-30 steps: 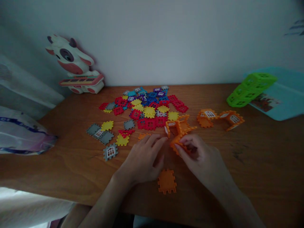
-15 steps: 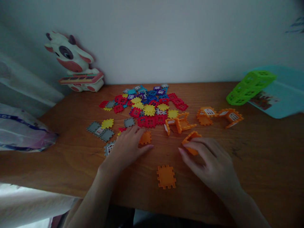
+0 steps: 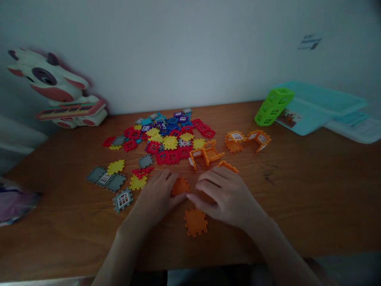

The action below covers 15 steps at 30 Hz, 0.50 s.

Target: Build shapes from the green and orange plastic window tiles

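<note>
My left hand [image 3: 157, 194] rests low over the table, with thumb and fingers closed around the left side of a square orange notched tile [image 3: 180, 186]. On the other side of this tile is my right hand [image 3: 228, 194], its fingers curved and thumb apart, with nothing visible in its grasp. Just behind the right hand an orange piece [image 3: 228, 166] shows only in part. A second flat orange tile [image 3: 195, 222] lies nearer me. Farther back stand joined orange pieces [image 3: 208, 153] with a white window, and another joined orange group [image 3: 236, 141].
A heap of red, yellow, blue and purple tiles [image 3: 170, 142] lies behind my hands. Grey tiles [image 3: 116, 182] are to the left. A green block tower [image 3: 274, 107] leans by a turquoise bin [image 3: 324, 99]. A cow-shaped toy keyboard [image 3: 74, 109] stands back left.
My right hand has let go of the orange piece and moved left, close to my left hand. The tile at my left hand has come nearer me. The view has turned right.
</note>
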Each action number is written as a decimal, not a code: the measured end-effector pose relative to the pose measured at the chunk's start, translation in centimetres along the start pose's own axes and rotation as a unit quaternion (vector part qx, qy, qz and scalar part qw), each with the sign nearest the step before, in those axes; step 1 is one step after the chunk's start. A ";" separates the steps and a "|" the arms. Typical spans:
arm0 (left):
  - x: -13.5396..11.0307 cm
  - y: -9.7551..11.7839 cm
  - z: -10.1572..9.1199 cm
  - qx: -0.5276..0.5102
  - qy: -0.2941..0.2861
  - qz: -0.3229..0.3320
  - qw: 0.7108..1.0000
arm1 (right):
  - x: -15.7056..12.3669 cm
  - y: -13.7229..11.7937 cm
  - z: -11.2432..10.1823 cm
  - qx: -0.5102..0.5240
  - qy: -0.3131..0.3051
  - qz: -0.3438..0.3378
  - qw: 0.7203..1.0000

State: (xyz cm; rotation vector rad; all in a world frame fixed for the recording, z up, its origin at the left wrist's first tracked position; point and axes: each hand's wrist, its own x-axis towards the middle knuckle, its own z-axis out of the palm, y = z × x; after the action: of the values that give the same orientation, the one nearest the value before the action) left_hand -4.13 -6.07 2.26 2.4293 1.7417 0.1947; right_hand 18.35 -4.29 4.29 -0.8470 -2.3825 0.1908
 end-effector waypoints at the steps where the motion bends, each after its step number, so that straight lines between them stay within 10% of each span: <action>1: 0.1 0.1 0.1 -0.002 0.004 0.001 1.000 | 0.2 0.5 -0.6 -0.003 0.017 0.028 0.999; 15: 2.0 2.3 2.5 0.035 0.162 0.076 0.983 | 0.1 4.4 -0.2 -0.025 0.040 0.210 0.977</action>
State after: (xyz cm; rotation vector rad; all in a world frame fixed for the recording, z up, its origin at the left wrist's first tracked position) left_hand -0.89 -5.03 0.28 2.7082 1.7022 0.5878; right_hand 20.71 -0.77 3.14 -1.3516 -2.1154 0.2590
